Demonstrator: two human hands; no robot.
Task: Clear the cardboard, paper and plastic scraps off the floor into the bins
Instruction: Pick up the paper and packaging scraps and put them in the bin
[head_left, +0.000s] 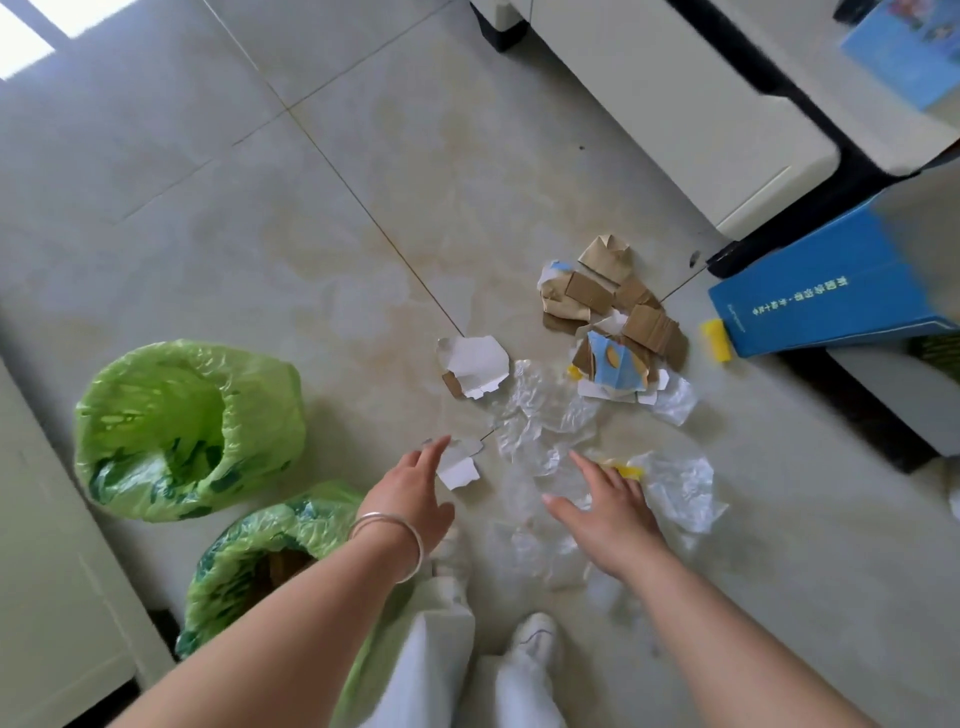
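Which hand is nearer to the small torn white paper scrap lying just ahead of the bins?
Left. The left hand reaches with open fingers right beside the small white paper scrap, its fingertips at the scrap's edge. The right hand is farther off to the scrap's right, spread over the clear plastic wrap.

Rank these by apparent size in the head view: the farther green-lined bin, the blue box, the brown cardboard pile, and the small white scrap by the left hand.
1. farther green-lined bin and blue box: look alike, no clear order
2. brown cardboard pile
3. small white scrap, beside the left hand
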